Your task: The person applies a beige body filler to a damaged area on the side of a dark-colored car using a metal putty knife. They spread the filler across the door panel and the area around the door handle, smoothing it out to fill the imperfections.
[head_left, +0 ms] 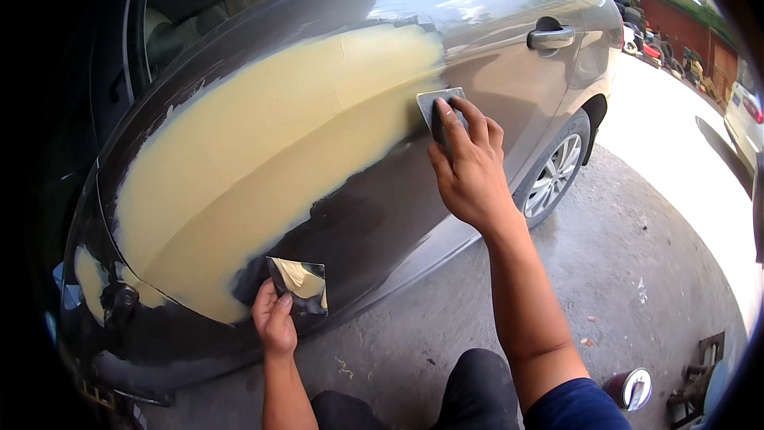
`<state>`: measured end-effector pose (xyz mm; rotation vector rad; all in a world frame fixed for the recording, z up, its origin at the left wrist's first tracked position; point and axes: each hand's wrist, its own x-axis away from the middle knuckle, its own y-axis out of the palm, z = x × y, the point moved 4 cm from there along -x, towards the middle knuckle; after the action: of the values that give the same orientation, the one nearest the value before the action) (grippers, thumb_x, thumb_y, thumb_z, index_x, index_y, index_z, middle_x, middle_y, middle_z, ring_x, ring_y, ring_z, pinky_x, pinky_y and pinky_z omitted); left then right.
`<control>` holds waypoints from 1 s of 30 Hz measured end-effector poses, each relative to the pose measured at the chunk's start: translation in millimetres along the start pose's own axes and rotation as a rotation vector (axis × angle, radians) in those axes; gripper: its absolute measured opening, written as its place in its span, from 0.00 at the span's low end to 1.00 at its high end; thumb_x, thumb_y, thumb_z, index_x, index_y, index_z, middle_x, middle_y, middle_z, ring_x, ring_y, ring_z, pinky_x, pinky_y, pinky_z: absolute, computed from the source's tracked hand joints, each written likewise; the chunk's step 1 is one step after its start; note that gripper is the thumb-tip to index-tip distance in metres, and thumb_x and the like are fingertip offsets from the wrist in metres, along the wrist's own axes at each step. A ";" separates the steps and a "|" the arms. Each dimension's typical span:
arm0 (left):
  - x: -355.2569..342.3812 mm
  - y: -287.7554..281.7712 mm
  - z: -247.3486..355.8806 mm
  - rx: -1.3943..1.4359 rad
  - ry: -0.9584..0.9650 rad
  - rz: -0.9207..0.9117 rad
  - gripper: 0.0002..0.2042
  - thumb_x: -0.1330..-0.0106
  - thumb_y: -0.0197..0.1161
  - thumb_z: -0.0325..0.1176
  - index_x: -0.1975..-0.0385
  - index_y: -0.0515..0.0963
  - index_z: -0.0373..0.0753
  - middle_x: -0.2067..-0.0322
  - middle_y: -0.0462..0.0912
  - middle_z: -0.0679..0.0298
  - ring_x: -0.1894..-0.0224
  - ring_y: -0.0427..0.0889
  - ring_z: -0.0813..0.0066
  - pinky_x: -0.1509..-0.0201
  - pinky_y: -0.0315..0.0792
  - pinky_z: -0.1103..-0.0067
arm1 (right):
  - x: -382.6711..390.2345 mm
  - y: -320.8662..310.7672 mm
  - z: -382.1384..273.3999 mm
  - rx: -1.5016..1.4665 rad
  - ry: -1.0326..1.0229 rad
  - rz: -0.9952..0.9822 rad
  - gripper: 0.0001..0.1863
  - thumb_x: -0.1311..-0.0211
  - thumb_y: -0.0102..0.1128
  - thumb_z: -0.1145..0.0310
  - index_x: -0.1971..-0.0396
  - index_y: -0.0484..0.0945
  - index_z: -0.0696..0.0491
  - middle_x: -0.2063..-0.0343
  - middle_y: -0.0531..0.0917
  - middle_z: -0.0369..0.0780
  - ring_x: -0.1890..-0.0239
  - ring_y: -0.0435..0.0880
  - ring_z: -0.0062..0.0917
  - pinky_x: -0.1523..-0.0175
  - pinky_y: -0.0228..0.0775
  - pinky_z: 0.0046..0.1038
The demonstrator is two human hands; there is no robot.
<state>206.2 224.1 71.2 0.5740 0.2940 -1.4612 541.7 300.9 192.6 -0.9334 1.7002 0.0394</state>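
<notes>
A dark grey car door (382, 207) fills the middle of the view, with a broad patch of pale yellow body filler (263, 135) spread over it. My right hand (473, 167) grips a flat, grey-edged spreader (430, 103) against the panel, at the right edge of the filler. Its fingers press on the spreader's face. Low on the left, my left hand (274, 322) holds a small dark square plate (314, 300) by its left side, in front of the door's lower part. A dab of yellow filler (300, 277) lies on that plate.
A chrome door handle (551, 37) and a rear wheel (555, 173) are at the right. On the concrete floor (637, 271) stand an open can (629, 388) and a dark stand-like object (700, 386). Another vehicle (746, 115) and piled tyres (672, 60) are farther off.
</notes>
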 end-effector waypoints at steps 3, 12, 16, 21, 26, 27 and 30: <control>3.8 -7.8 0.9 -0.009 0.003 0.014 0.18 0.37 0.52 0.23 0.47 0.71 0.24 0.51 0.80 0.54 0.47 0.77 0.70 0.38 0.65 0.75 | 12.3 20.9 -29.7 0.011 -0.032 -0.073 0.28 0.38 0.55 0.68 0.36 0.68 0.51 0.36 0.65 0.44 0.40 0.62 0.49 0.42 0.61 0.49; 4.3 0.1 3.5 0.059 -0.029 0.047 0.17 0.36 0.52 0.24 0.47 0.71 0.26 0.50 0.79 0.55 0.47 0.76 0.70 0.37 0.65 0.74 | 86.7 31.9 -50.4 -0.081 -0.073 -0.228 0.30 0.42 0.60 0.69 0.37 0.69 0.52 0.38 0.66 0.44 0.42 0.66 0.47 0.44 0.63 0.47; 27.8 58.3 16.0 0.279 -0.039 0.119 0.15 0.30 0.51 0.24 0.45 0.70 0.33 0.47 0.76 0.59 0.44 0.74 0.69 0.35 0.64 0.71 | 115.9 4.3 -55.5 -0.983 -0.168 -0.337 0.30 0.44 0.66 0.70 0.39 0.73 0.52 0.40 0.70 0.45 0.40 0.66 0.44 0.39 0.63 0.42; 38.3 99.1 28.2 0.393 -0.069 0.104 0.15 0.29 0.52 0.26 0.43 0.69 0.34 0.47 0.76 0.60 0.44 0.74 0.71 0.35 0.65 0.71 | 151.2 8.9 -45.2 -1.210 -0.240 -0.480 0.24 0.47 0.69 0.72 0.47 0.80 0.53 0.41 0.72 0.45 0.40 0.67 0.44 0.37 0.62 0.42; 39.3 87.7 36.7 0.365 -0.032 0.103 0.16 0.29 0.50 0.26 0.42 0.69 0.34 0.46 0.76 0.60 0.43 0.74 0.71 0.35 0.64 0.71 | 105.3 10.8 -7.7 -0.442 -0.280 -0.324 0.31 0.47 0.67 0.73 0.39 0.72 0.52 0.38 0.68 0.46 0.39 0.64 0.47 0.35 0.60 0.43; 41.2 85.2 38.7 0.349 -0.019 0.115 0.17 0.29 0.50 0.26 0.42 0.68 0.33 0.46 0.76 0.59 0.43 0.74 0.70 0.35 0.65 0.71 | 84.1 7.7 2.7 -0.333 -0.184 -0.186 0.33 0.45 0.65 0.72 0.37 0.67 0.53 0.37 0.66 0.46 0.38 0.62 0.48 0.34 0.58 0.43; 50.4 76.2 39.1 0.363 -0.058 0.107 0.17 0.29 0.49 0.25 0.42 0.68 0.32 0.45 0.76 0.58 0.43 0.74 0.69 0.35 0.65 0.71 | 20.6 5.4 34.2 -0.102 -0.021 0.062 0.33 0.37 0.57 0.70 0.33 0.59 0.57 0.33 0.61 0.47 0.37 0.58 0.50 0.31 0.52 0.44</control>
<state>280.4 161.3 91.7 0.8247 -0.0508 -1.4327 565.1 309.4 160.9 -0.9527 1.7202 0.1783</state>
